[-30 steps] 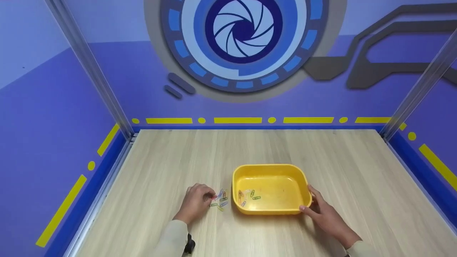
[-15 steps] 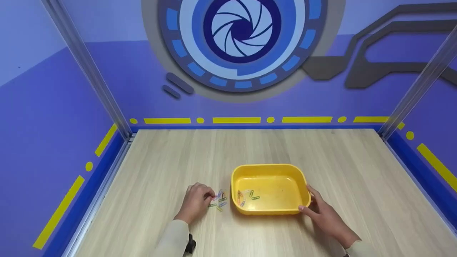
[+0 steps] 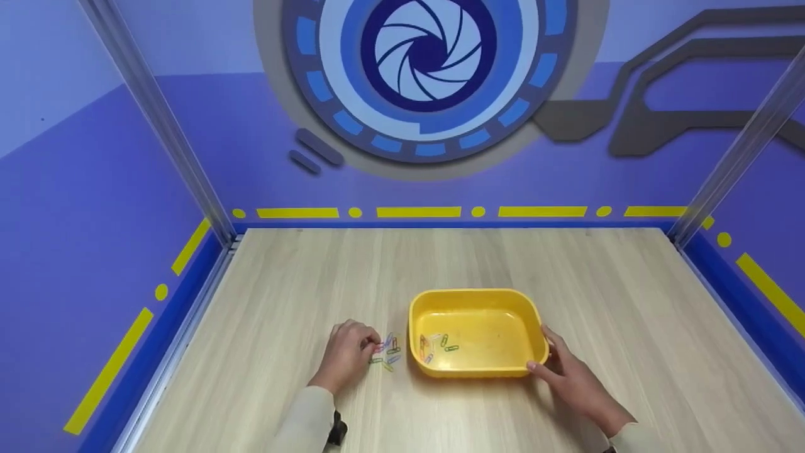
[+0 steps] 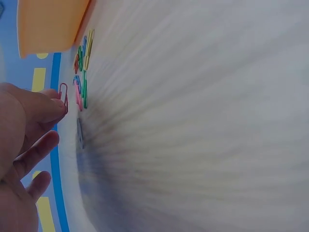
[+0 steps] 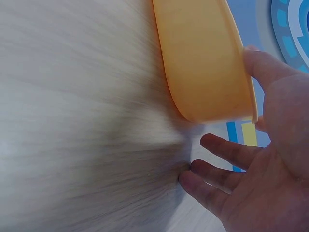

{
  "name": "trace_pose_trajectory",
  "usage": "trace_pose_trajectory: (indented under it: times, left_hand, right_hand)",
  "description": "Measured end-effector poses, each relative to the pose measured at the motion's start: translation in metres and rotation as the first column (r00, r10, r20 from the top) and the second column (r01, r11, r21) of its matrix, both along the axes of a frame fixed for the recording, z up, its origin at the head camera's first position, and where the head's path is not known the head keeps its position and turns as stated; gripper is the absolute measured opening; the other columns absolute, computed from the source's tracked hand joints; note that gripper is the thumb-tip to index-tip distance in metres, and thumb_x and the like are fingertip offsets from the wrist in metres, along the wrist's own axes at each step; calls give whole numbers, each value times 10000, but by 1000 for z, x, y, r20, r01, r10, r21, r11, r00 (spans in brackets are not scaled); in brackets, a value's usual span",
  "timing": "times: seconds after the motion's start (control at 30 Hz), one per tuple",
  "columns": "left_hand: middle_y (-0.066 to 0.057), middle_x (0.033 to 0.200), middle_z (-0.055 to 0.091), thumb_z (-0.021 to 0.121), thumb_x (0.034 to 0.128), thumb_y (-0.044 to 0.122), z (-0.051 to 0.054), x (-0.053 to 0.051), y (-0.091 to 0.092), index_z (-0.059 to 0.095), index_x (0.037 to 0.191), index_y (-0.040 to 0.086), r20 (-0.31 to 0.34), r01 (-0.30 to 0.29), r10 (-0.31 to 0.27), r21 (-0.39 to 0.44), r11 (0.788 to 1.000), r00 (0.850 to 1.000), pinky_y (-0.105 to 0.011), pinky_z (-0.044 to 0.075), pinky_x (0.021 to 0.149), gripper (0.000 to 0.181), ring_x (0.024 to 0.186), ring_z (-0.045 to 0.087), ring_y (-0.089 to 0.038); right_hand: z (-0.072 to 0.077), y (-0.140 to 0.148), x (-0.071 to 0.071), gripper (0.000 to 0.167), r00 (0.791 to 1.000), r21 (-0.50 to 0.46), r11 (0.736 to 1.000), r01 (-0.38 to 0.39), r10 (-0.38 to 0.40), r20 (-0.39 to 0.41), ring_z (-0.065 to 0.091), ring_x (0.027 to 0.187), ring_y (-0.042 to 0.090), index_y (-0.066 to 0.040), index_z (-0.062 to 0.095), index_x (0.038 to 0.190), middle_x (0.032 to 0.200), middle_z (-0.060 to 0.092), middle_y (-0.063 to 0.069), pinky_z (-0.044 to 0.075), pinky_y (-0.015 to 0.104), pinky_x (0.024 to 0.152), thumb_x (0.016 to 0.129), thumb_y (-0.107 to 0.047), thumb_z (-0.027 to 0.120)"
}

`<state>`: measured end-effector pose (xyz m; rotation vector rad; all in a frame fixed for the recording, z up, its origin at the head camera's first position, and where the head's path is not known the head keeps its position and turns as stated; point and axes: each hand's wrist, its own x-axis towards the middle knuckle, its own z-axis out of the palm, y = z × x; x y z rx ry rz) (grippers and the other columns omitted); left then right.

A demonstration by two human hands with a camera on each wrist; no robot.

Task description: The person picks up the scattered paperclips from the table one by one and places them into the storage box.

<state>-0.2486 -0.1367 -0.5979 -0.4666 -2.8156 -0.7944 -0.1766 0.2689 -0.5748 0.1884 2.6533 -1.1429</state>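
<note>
Thumb and forefinger of my left hand [image 3: 343, 355] pinch a red paper clip [image 4: 64, 99], held just off the tabletop in the left wrist view. Beside these fingertips lies a loose group of coloured paper clips [image 3: 393, 351], among them green, blue and yellow ones. To their right stands a yellow plastic basin [image 3: 497, 340] with several more paper clips [image 3: 451, 348] in its left part. My right hand [image 3: 578, 384] grips the basin's right front corner, thumb on the rim; in the right wrist view its other fingers [image 5: 207, 191] spread away from the wall.
The wooden table [image 3: 302, 270] extends behind and on both sides of the basin. Blue-purple printed panels [image 3: 188, 157] with metal corner posts [image 3: 157, 113] border it at the back, left and right.
</note>
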Motion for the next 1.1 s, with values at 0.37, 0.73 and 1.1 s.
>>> trace_pose_trajectory:
  times: [0.37, 0.73, 1.1]
  left_hand:
    - [120, 866, 675, 723, 832, 122, 14, -1, 8, 732, 852, 233, -9, 17, -17, -2, 1000, 1000, -369, 415, 875, 114, 900, 573, -94]
    - [93, 853, 696, 722, 837, 139, 32, 2, 18, 736, 836, 208, -96, 82, -81, 9, 997, 992, -379, 424, 892, 70, 894, 600, -116]
    - [112, 863, 689, 713, 857, 175, 46, 2, 28, 741, 869, 224, -80, 89, -88, 11, 996, 993, -391, 428, 931, 57, 918, 595, -107]
  right_hand:
    - [2, 5, 1, 942, 1000, 19, 1000, -17, 17, -11, 341, 1404, 414, -189, 36, 1560, 1535, 315, 249, 261, 609, 1113, 888, -602, 550]
    - [2, 6, 2, 963, 1000, 37, 999, -2, 2, 13, 363, 1387, 423, -165, 28, 1559, 1525, 312, 272, 288, 597, 1105, 884, -613, 549]
    - [1, 1, 1, 930, 1000, 18, 1000, -22, 23, -14, 346, 1399, 417, -189, 53, 1559, 1530, 318, 253, 273, 597, 1113, 889, -588, 560]
